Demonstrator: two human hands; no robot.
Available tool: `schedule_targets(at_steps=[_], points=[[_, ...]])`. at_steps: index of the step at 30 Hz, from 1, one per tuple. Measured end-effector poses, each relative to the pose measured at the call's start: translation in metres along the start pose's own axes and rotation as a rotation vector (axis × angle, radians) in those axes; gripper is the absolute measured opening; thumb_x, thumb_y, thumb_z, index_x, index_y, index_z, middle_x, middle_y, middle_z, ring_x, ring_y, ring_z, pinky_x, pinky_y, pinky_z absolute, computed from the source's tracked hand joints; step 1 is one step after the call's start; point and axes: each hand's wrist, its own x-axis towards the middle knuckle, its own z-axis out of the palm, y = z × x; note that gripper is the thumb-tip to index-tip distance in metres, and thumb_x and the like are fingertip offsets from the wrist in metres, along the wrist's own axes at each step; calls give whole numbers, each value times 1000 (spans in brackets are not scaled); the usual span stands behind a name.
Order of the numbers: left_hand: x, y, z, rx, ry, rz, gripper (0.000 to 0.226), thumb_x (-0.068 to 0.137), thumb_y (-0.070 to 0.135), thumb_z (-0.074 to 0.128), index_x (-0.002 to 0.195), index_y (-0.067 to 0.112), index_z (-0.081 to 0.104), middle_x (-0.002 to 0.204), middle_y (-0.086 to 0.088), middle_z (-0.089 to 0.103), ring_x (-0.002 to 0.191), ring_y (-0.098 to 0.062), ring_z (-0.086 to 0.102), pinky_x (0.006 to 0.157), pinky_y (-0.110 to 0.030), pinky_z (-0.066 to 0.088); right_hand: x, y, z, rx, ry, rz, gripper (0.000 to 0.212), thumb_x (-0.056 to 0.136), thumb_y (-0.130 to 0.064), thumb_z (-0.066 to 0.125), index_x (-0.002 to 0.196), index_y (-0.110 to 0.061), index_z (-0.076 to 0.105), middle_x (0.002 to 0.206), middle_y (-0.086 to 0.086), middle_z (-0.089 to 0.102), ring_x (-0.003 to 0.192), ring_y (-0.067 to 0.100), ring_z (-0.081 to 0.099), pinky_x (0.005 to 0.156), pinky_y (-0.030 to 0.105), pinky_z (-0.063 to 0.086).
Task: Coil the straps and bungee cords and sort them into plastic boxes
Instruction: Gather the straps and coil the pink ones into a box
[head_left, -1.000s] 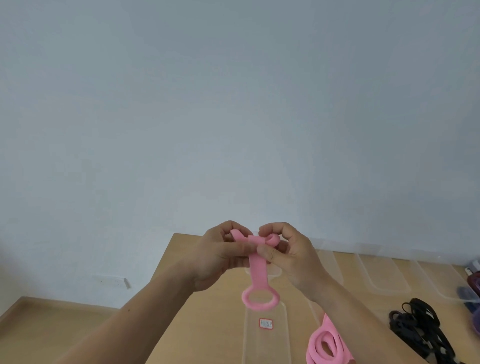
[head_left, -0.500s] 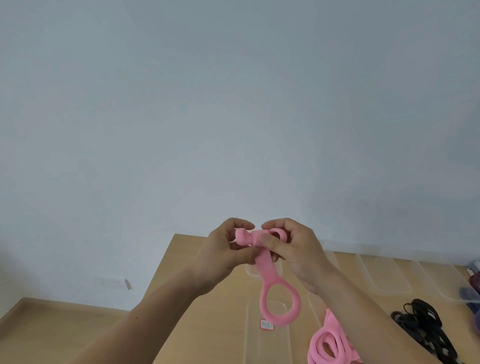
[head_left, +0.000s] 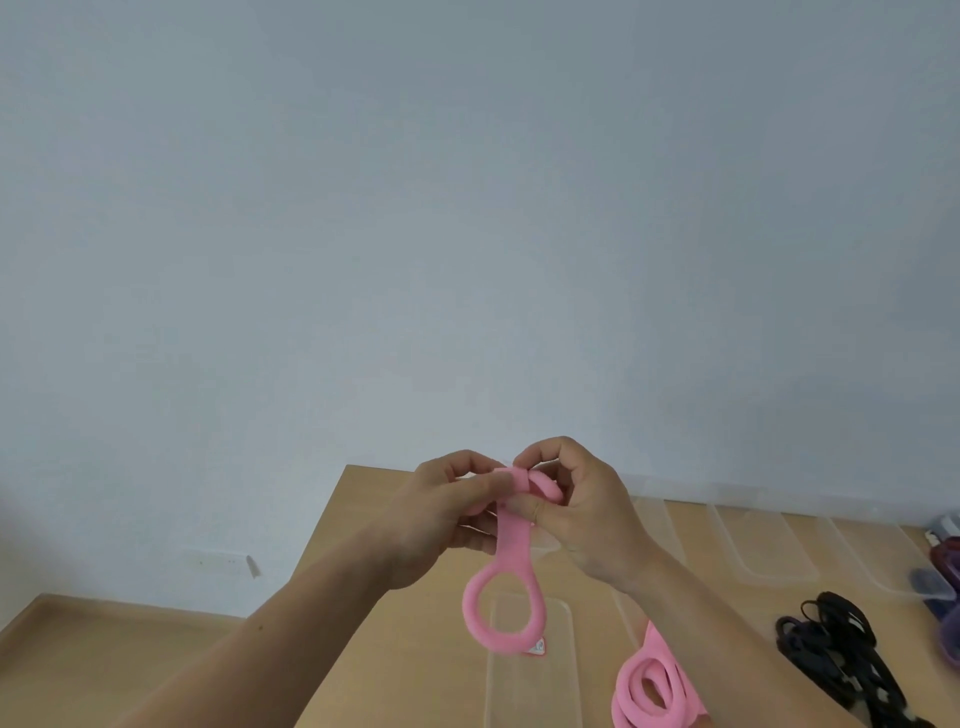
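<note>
One flat pink rubbery strap (head_left: 511, 561) with a large ring at its end is held in mid-air above the light wooden table (head_left: 374, 519). Its upper end is wound into a small tight coil. The left hand (head_left: 441, 514) and right hand (head_left: 587, 514) meet at that coil, and the fingers and thumb of each are curled round it and pinching it.

Directly below the ring lies a clear shallow plastic box (head_left: 561, 691), with a small red-and-white label (head_left: 537, 648) showing at its far end. Further clear plastic boxes (head_left: 758, 551) stand in a row towards the right edge; the outermost holds dark items too blurred to identify. Coiled pink straps (head_left: 649, 691) lie just right of the near box; whether they sit in a container cannot be determined. A heap of black cords (head_left: 841, 660) rests on the table further right.

The strap's long axis runs nearly vertical, the ring end pointing down and slightly left.
</note>
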Motion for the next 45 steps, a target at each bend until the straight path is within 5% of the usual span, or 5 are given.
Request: schedule_targets(at_steps=[15,20,29,36,45], points=[[3,-6,-1,87,71,137,27,83,-3,74,107,4,63,102,-20,71,88,-38,73,80,-47,61,2,-3,-7,59,-76,156,15,89,-31,69,95,-17,68,70,3,70,59,17,63,57,29,52],[3,-5,-5,10,61,2,53,76,0,78,122,12,55,116,-22,62,93,-39,72,77,-45,60,4,0,-2,31,-32,94,10,88,-21,74,95,-21,68,73,-6,68,63,12,63,58,25,51],[3,1,-16,-69,-95,-157,49,78,2,75,120,-9,51,98,-27,68,81,-36,67,72,-40,57,5,0,1,24,-103,78,25,87,-13,74,96,-35,65,79,-2,66,61,16,58,55,25,49],[5,3,-21,-172,-51,-135,30,87,14,72,107,-6,64,93,-24,69,76,-34,67,69,-38,57,6,0,3,-14,-134,64,36,81,-8,76,98,-37,64,85,-7,68,79,20,66,76,36,59],[7,-4,-19,-11,62,15,35,75,-4,79,106,-3,63,95,-24,69,79,-36,68,77,-39,59,9,1,1,114,-79,263,46,76,-48,71,108,-15,63,98,13,71,75,24,71,66,30,57]])
